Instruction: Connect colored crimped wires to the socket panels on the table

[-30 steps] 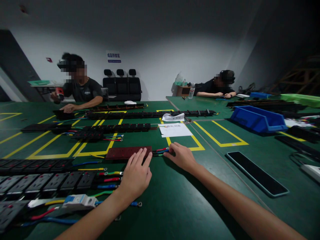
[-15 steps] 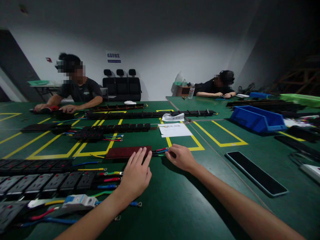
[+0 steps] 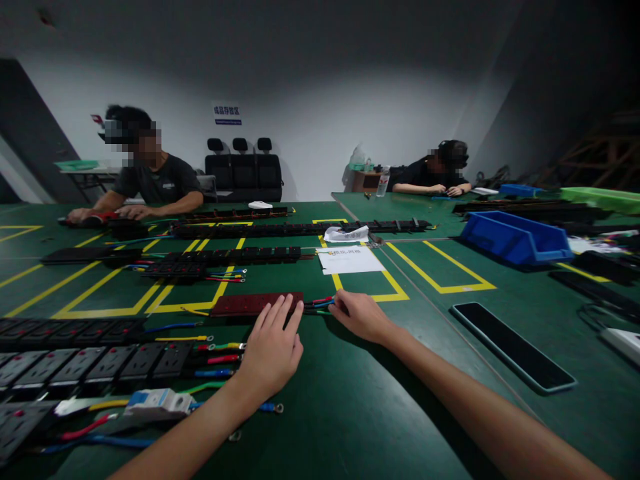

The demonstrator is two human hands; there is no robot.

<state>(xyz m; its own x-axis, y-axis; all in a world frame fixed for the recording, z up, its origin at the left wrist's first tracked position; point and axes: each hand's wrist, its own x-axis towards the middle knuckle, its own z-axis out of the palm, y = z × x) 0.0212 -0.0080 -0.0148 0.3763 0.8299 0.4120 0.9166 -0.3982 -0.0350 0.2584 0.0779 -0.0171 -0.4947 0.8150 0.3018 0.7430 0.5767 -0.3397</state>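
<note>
My left hand (image 3: 274,337) lies flat with fingers stretched over the right end of a dark red socket strip (image 3: 240,305). From that end run several short wires (image 3: 320,303), red, blue, green and black. My right hand (image 3: 361,313) is closed at their tips, fingers pinched around the blue wire end; the exact grip is partly hidden. Left of my left forearm lie black socket modules (image 3: 107,363) with coloured wires ending in ring terminals. A grey-white circuit breaker (image 3: 159,404) sits just beside that forearm.
A phone (image 3: 513,347) lies right of my right forearm. Behind it stands a blue bin (image 3: 515,239). A paper sheet (image 3: 353,260) and long black socket strips (image 3: 300,229) lie farther back on the green table (image 3: 425,380). Two people sit across, one with hands on a red tool (image 3: 100,219).
My right hand has shifted very slightly at the wire ends. My left hand stays on the red strip. The person at the left has leaned a little to the left.
</note>
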